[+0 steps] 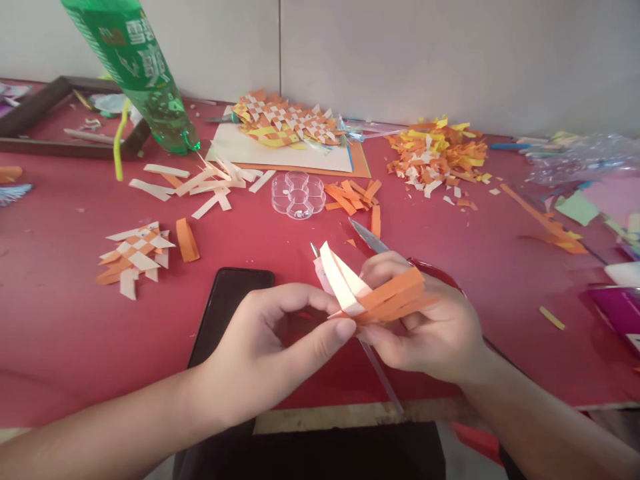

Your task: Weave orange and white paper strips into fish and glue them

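Red table (pixel 310 373), folded paper strips (pixel 383 300) pinched between both hands' fingertips (pixel 345 328)

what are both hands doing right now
Left hand: closed, pinching the left end of the orange and cream paper strips.
Right hand: fingers curled around the strips' orange side.

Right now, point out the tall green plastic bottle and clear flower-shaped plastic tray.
Tall green plastic bottle (pixel 137 57): head view, its label.
Clear flower-shaped plastic tray (pixel 299 195): head view, its central cup.
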`<state>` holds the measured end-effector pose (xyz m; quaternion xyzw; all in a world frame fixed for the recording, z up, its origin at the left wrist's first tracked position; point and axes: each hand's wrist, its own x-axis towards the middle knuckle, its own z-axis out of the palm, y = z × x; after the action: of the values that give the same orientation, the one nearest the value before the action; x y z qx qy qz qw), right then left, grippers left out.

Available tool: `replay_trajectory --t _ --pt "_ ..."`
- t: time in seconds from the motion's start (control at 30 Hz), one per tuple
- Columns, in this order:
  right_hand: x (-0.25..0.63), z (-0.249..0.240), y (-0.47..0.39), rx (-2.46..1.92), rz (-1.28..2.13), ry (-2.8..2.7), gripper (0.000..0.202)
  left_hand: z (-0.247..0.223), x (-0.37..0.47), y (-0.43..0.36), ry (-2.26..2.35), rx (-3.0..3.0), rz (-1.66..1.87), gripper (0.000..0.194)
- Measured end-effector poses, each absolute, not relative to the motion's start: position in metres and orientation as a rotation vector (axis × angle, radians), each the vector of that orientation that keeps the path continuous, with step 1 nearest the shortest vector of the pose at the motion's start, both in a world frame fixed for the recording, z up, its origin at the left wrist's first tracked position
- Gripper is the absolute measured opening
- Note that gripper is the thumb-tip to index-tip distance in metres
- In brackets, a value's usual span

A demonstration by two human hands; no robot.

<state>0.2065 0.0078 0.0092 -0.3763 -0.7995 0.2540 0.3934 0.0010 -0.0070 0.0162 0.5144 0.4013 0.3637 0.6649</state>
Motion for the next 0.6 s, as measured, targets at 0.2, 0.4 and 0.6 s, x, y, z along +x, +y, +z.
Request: replay_trajectory --t 0.2,0.4,0.6 --pt "0.204 0.013 0.01 -0.982 0.583 -2.123 0.016 0.011 0.003 -0.006 0.959 1.311 0.838 0.009" --pt "0.213 0.012 0.012 -0.953 0.516 -2.193 0.015 0.008 0.003 -0.003 0.978 1.194 0.949 0.005" --pt "0.233 0.011 0.02 -1.184 0.214 -2.426 0.047 0.003 0.0 0.006 1.069 0.783 1.31 0.009"
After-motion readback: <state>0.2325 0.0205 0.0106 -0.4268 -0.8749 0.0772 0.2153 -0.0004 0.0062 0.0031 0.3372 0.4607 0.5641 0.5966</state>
